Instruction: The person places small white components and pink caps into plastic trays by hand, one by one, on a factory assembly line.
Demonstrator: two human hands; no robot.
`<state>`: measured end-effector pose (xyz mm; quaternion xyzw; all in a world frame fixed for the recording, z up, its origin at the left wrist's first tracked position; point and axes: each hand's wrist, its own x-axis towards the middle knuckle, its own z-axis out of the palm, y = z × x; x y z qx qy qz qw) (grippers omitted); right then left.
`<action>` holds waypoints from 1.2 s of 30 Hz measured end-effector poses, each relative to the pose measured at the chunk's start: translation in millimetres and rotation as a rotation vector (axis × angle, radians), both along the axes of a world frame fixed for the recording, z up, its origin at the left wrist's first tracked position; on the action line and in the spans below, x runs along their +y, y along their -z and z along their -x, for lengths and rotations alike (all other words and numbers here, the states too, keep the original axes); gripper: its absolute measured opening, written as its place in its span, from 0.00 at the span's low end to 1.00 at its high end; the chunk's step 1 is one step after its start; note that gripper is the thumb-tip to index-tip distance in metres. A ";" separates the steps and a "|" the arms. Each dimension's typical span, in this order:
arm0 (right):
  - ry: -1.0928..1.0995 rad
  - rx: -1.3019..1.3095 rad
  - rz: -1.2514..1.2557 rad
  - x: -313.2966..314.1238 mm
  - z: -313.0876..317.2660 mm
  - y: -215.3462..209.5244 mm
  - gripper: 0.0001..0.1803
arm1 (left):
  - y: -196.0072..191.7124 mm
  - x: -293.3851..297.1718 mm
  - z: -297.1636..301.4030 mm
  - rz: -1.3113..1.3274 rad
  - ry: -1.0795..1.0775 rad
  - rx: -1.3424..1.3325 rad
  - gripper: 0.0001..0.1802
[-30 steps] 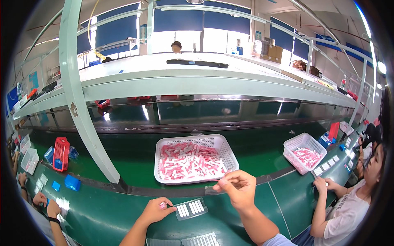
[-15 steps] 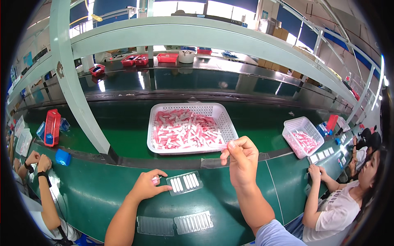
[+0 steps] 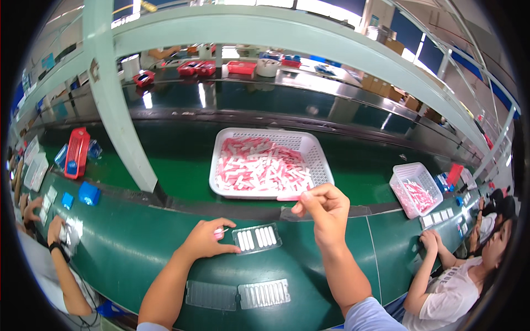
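Note:
My right hand (image 3: pixel 329 212) is raised at the front edge of a white plastic basket (image 3: pixel 270 194), pinching a small pink-and-white stick (image 3: pixel 288 197) between thumb and fingertips. In the basket lies a heap of similar pink-and-white sticks (image 3: pixel 259 165). Over the green bench my left hand (image 3: pixel 207 240) has its fingers curled around small pink-and-white pieces (image 3: pixel 219 233), partly hidden. Its thumb reaches the left edge of a clear plastic tray (image 3: pixel 259 251), where several white sticks (image 3: pixel 266 236) stand side by side in two groups.
Nearer me lies a clear slotted blister pack (image 3: pixel 265 295) in two halves. A second white basket (image 3: pixel 411 207) of pink sticks is at right, beside a seated co-worker (image 3: pixel 452 287). A red basket (image 3: pixel 77 153) and another person's arms (image 3: pixel 63 259) are at left. A pale post (image 3: pixel 118 121) rises behind the bench.
The view has shifted, so the scene sits further right and the basket a little higher. The stick in my right hand now shows clearly at the basket's rim. My left hand stays by the clear tray.

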<state>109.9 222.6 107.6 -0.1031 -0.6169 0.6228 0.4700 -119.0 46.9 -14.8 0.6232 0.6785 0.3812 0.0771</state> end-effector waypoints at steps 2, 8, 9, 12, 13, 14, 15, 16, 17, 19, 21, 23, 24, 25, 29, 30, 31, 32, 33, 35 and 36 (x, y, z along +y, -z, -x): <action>-0.048 -0.135 -0.013 11.0 2.6 9.1 0.05 | -20.8 5.5 -7.9 0.353 -0.055 -0.204 0.42; -0.606 -0.787 -0.173 31.7 35.2 48.7 0.04 | -13.3 3.3 -3.3 0.312 0.022 -0.127 0.47; -0.582 -0.899 -0.278 31.9 40.0 51.5 0.05 | -11.5 4.6 -3.5 0.305 0.022 -0.105 0.47; -0.549 -1.004 -0.640 28.1 53.4 47.8 0.08 | -6.1 -1.7 -0.5 0.235 0.039 -0.102 0.46; -0.535 -0.980 -0.645 32.1 55.6 49.7 0.12 | -6.3 -1.2 -1.1 0.233 0.039 -0.105 0.46; -0.535 -0.983 -0.646 33.3 56.9 51.4 0.12 | -7.1 -0.7 -1.8 0.224 0.051 -0.104 0.46; -0.545 -1.000 -0.646 33.2 58.5 52.5 0.12 | -7.6 -0.5 -2.5 0.215 0.063 -0.102 0.45; -0.555 -1.015 -0.648 33.6 60.8 53.3 0.12 | -7.9 0.2 -2.7 0.212 0.062 -0.103 0.45; -0.559 -0.970 -0.690 33.1 59.5 61.3 0.11 | -8.0 0.9 -3.0 0.209 0.071 -0.109 0.45; -0.543 -0.939 -0.776 28.2 58.7 70.2 0.12 | -8.4 1.1 -3.4 0.205 0.079 -0.119 0.45; -0.529 -0.887 -0.852 25.2 56.5 72.5 0.17 | -9.7 2.0 -3.6 0.190 0.097 -0.115 0.44; -0.479 -0.907 -0.869 25.1 52.2 72.2 0.18 | -10.4 2.6 -3.5 0.206 0.096 -0.118 0.44; -0.427 -0.925 -0.885 26.2 48.6 72.0 0.20 | -10.3 3.3 -4.1 0.221 0.096 -0.120 0.44; -0.424 -0.927 -0.886 29.1 45.5 73.1 0.20 | -10.3 4.4 -4.5 0.219 0.098 -0.120 0.44; -0.316 -0.855 -0.924 36.1 29.0 70.0 0.32 | -7.9 4.7 -2.9 0.237 0.077 -0.099 0.43; -0.317 -0.760 -1.016 32.5 25.5 65.9 0.36 | -7.1 0.8 -0.3 0.265 0.063 -0.107 0.43; -0.346 -0.821 -1.015 25.6 21.4 58.6 0.42 | -9.7 -2.1 0.8 0.267 0.046 -0.110 0.43; -0.372 -0.806 -1.019 23.1 19.1 59.9 0.42 | -12.5 -4.4 2.1 0.310 0.041 -0.110 0.44; -0.363 -0.867 -0.998 22.7 15.7 63.6 0.43 | -15.7 -6.7 3.6 0.356 0.031 -0.112 0.44; -0.343 -0.909 -0.955 18.9 9.3 68.7 0.45 | -3.5 -3.1 11.5 0.177 0.075 -0.287 0.41; -0.312 -0.910 -0.925 19.2 2.7 70.9 0.46 | -12.3 2.3 11.3 0.095 0.119 -0.422 0.34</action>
